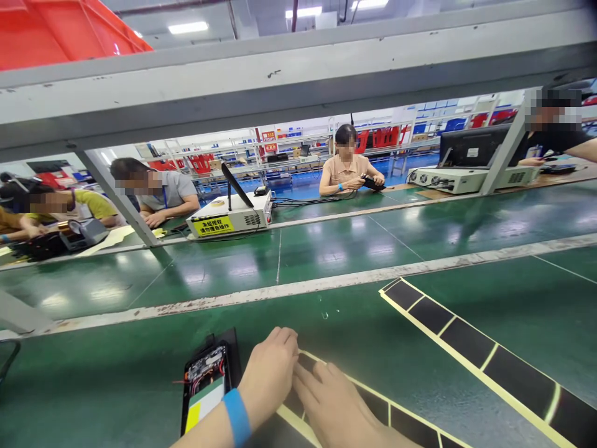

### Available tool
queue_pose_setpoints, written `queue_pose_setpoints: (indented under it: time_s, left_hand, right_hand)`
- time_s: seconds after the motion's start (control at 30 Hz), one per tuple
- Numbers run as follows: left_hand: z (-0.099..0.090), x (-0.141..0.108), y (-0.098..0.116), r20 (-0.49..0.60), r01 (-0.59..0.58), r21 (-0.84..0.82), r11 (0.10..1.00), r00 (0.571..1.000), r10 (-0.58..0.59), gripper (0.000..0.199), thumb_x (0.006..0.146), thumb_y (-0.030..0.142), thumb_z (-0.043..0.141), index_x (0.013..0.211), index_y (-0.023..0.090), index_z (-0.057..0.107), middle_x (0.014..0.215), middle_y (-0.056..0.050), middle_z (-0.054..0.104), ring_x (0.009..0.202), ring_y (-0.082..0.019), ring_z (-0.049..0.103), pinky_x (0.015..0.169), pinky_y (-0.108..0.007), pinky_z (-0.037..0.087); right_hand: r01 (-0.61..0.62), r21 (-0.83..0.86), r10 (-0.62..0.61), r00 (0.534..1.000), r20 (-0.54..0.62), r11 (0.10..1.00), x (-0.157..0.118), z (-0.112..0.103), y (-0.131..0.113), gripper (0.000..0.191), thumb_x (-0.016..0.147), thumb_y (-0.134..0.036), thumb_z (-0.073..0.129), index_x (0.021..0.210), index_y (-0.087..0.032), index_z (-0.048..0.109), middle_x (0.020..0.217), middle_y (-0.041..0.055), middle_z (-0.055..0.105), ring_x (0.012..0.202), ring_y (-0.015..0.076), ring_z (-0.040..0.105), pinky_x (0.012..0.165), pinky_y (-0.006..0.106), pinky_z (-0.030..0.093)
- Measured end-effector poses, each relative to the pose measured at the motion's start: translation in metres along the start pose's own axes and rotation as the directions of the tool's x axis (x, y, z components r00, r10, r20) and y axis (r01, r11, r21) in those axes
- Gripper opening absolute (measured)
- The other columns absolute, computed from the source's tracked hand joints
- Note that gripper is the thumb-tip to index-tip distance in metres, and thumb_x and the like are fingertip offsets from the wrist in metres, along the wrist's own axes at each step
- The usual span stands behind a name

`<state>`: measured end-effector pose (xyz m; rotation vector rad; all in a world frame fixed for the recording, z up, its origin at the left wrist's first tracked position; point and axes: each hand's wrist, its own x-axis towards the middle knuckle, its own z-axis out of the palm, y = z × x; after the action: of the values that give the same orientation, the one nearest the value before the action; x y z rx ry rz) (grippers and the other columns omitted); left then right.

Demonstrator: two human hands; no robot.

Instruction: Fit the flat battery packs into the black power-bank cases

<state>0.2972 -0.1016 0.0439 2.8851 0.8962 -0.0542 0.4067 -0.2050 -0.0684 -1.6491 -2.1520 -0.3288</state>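
A strip of black rectangular stickers on yellowish backing (414,427) lies under both of my hands. My left hand (273,368), with a blue band round the wrist, is closed at the strip's far left end, its fingertips curled down and partly hidden. Right beside it, my right hand (333,401) bends over the same strip, fingers closed onto its end and touching the left fingertips. To the left of my left forearm lies an opened black electronic device (205,386), with a circuit board, red wires and a white, green and yellow block inside.
A second sticker strip (476,348) stretches across the green bench at right. A pale metal rail (298,289) crosses behind, and a shelf beam (298,81) hangs overhead. Opposite, several co-workers sit near a white instrument box (233,214) and a monitor (473,146).
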Motion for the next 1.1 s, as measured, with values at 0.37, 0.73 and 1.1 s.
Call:
queue_pose_setpoints:
  time_s: [0.37,0.73,1.1]
  left_hand:
    - [-0.008,-0.01,0.015,0.016,0.099,0.013,0.995,0.995,-0.099,0.029,0.086,0.007,0.038,0.091,0.018,0.065,0.127,-0.006,0.06,0.115,-0.024,0.057,0.088,-0.04,0.054]
    - [-0.011,0.004,0.026,0.077,0.135,0.086,0.987,0.987,-0.142,0.028,0.087,0.009,0.042,0.101,0.014,0.066,0.12,-0.012,0.061,0.113,-0.026,0.057,0.087,-0.039,0.054]
    - [-0.023,0.025,0.038,0.143,0.186,0.14,0.972,0.968,-0.206,0.02,0.089,0.027,0.063,0.102,0.013,0.063,0.11,-0.007,0.064,0.106,-0.021,0.061,0.088,-0.041,0.054]
  right_hand:
    - [0.098,-0.069,-0.089,0.989,0.122,0.993,0.004,-0.018,-0.004,0.054,0.079,-0.032,0.056,0.126,-0.005,0.05,0.117,0.0184,0.062,0.086,0.0256,0.05,0.064,0.038,0.044]
    - [0.122,-0.077,-0.106,0.978,0.179,0.99,0.009,-0.019,-0.004,0.026,0.084,-0.029,0.055,0.105,-0.014,0.06,0.089,0.0095,0.067,0.073,0.0221,0.049,0.057,0.035,0.039]
    - [0.135,-0.064,-0.127,0.985,0.12,0.989,0.013,-0.016,-0.002,0.037,0.087,-0.031,0.055,0.119,-0.012,0.056,0.106,0.0116,0.069,0.086,0.0243,0.057,0.063,0.035,0.046]
